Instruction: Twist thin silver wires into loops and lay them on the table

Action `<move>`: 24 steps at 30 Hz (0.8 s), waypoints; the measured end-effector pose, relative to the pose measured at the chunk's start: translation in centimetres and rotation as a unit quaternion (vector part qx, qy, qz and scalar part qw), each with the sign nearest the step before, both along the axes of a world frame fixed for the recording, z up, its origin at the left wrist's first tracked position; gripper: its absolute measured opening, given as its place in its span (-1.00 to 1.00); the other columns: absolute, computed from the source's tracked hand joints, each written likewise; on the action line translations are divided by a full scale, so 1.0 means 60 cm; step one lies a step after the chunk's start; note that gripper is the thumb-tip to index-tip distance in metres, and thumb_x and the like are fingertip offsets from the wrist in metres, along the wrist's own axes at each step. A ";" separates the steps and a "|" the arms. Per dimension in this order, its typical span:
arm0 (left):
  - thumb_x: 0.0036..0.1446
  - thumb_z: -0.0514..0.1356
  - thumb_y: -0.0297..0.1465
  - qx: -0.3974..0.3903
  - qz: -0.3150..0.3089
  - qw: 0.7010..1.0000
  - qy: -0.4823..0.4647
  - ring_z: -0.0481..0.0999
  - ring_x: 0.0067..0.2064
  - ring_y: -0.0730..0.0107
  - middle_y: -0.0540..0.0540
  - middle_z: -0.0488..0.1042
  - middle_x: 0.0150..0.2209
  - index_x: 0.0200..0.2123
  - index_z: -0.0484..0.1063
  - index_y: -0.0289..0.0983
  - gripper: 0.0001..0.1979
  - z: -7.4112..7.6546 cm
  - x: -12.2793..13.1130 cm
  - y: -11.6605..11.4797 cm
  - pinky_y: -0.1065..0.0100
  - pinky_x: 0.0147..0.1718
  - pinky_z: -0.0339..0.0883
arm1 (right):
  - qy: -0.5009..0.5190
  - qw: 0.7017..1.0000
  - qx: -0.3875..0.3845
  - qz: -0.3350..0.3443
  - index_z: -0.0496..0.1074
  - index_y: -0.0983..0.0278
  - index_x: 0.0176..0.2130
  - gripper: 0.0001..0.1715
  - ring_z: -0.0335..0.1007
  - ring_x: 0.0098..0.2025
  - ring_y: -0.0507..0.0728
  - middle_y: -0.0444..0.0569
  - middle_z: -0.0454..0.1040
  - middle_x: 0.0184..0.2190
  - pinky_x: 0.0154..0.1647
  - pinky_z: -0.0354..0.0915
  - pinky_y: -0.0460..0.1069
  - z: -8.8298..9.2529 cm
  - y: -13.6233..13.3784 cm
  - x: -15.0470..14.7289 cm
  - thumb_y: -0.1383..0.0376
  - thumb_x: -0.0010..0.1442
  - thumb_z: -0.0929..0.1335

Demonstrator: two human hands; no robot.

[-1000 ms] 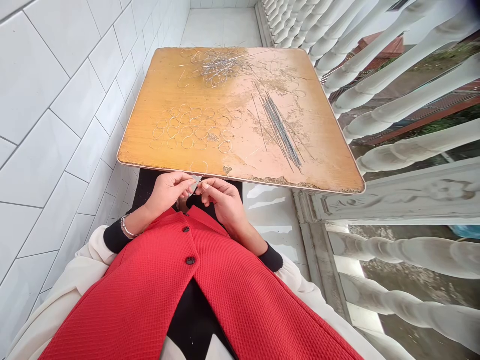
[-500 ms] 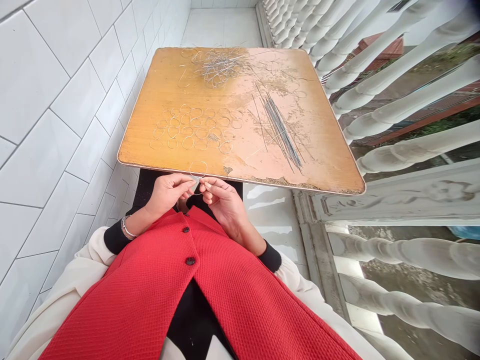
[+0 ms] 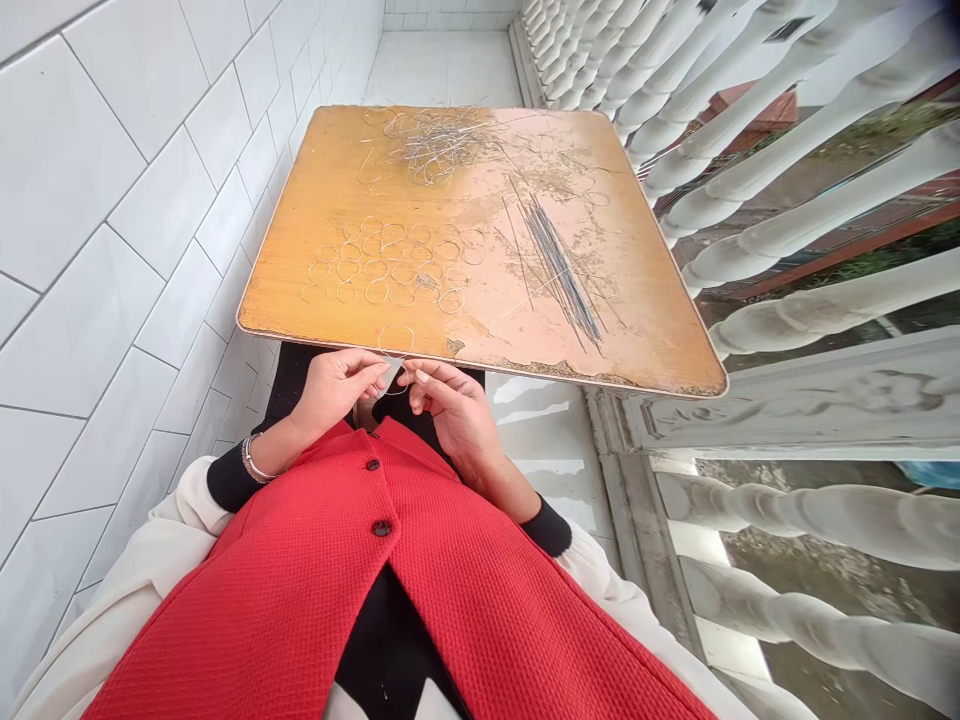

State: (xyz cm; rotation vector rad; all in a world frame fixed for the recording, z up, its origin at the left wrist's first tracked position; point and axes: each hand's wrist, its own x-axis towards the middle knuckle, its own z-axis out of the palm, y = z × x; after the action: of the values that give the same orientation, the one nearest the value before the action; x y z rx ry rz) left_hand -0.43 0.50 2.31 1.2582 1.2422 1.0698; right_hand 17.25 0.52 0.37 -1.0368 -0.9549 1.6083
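Observation:
In front of my body, just below the table's near edge, both hands hold a thin wire (image 3: 395, 327) bent into loops. My left hand (image 3: 336, 388) pinches it between thumb and forefinger. My right hand (image 3: 450, 402) has its thumb and forefinger at the wire's other side, the remaining fingers loosely curled. One loop rises over the table edge, and a smaller arc hangs between the hands. Their exact contact with the wire is too fine to make out. Rows of bent wire rings (image 3: 377, 268) lie on the table ahead.
The worn table (image 3: 285, 230) has peeling patches on its right half. A bundle of straight wires (image 3: 559, 262) lies there, and a tangled wire heap (image 3: 442, 145) sits at the far side. A tiled wall (image 3: 135, 240) stands left, a white balustrade (image 3: 735, 205) right.
My right hand's fingers have opened out slightly and shifted a little at the wire. My left hand keeps its pinch. The table sits slightly lower in view.

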 end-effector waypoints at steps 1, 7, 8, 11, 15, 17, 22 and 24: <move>0.07 0.30 -0.20 0.002 0.000 1.000 0.003 0.45 -0.47 0.52 -0.03 0.54 -0.48 -0.38 0.59 -0.29 -0.75 0.000 0.000 0.000 0.46 -0.43 0.42 | -0.004 1.000 0.005 -0.001 0.61 0.20 -0.27 -0.75 0.26 -0.54 -0.05 -0.11 0.57 -0.38 -0.49 0.26 -0.08 0.001 0.000 0.000 0.13 0.06 0.50; 0.08 0.30 -0.19 0.012 -0.008 1.000 -0.001 0.43 -0.47 0.53 -0.01 0.51 -0.50 -0.38 0.59 -0.28 -0.75 0.001 0.000 0.001 0.46 -0.43 0.41 | -0.045 0.996 0.074 -0.007 0.61 0.16 -0.13 -0.64 0.35 -0.42 0.00 -0.08 0.59 -0.26 -0.41 0.32 -0.05 0.004 0.017 0.004 0.12 0.06 0.51; 0.08 0.31 -0.20 0.011 -0.010 1.000 -0.001 0.43 -0.48 0.53 -0.01 0.50 -0.51 -0.38 0.59 -0.29 -0.75 0.000 0.000 0.001 0.46 -0.43 0.40 | -0.050 0.995 0.090 -0.004 0.60 0.13 -0.08 -0.61 0.38 -0.39 0.02 -0.08 0.60 -0.21 -0.39 0.34 -0.05 0.005 0.022 0.005 0.12 0.06 0.51; 0.09 0.30 -0.21 0.015 -0.015 1.000 0.007 0.41 -0.50 0.53 0.00 0.50 -0.53 -0.37 0.60 -0.28 -0.76 -0.002 -0.002 0.001 0.46 -0.45 0.37 | -0.054 0.990 0.129 0.016 0.58 0.07 -0.01 -0.56 0.45 -0.30 0.05 -0.06 0.60 -0.07 -0.30 0.40 -0.01 0.009 0.034 0.009 0.10 0.09 0.50; 0.14 0.27 -0.25 0.060 0.008 0.997 0.056 0.45 -0.47 0.47 -0.01 0.53 -0.50 -0.31 0.63 -0.25 -0.79 -0.008 -0.003 0.000 0.42 -0.40 0.37 | -0.063 0.990 0.124 0.027 0.58 0.09 -0.03 -0.55 0.48 -0.27 0.08 -0.03 0.61 -0.08 -0.28 0.43 0.00 0.017 0.034 0.012 0.02 0.11 0.49; 0.18 0.25 -0.27 0.097 0.027 0.989 0.106 0.50 -0.42 0.43 -0.03 0.57 -0.46 -0.30 0.64 -0.22 -0.80 -0.009 -0.003 -0.002 0.39 -0.34 0.38 | -0.079 0.990 0.113 0.020 0.58 0.15 -0.09 -0.54 0.48 -0.29 0.07 -0.02 0.61 -0.15 -0.31 0.42 -0.02 0.016 0.029 0.009 -0.01 0.06 0.51; 0.25 0.18 -0.32 0.195 0.046 0.957 0.208 0.55 -0.35 0.38 -0.07 0.64 -0.36 -0.32 0.64 -0.19 -0.79 -0.007 0.001 -0.007 0.37 -0.26 0.37 | -0.187 0.973 0.132 -0.010 0.54 0.24 -0.32 -0.63 0.39 -0.46 0.03 -0.08 0.57 -0.42 -0.43 0.33 -0.04 0.002 0.018 -0.012 0.03 0.00 0.53; 0.26 0.16 -0.34 0.209 0.044 0.952 0.218 0.53 -0.37 0.40 -0.07 0.64 -0.38 -0.33 0.63 -0.21 -0.77 -0.005 0.003 -0.009 0.38 -0.28 0.35 | -0.243 0.955 0.164 -0.043 0.53 0.24 -0.37 -0.70 0.36 -0.51 0.03 -0.09 0.55 -0.48 -0.45 0.30 -0.04 -0.002 0.017 -0.019 0.06 0.07 0.49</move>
State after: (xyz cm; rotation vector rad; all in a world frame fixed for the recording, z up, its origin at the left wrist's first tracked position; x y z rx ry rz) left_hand -0.24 -0.05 2.01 1.8529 1.4545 1.2002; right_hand 16.13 1.52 0.22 -1.2402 -1.4284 1.0869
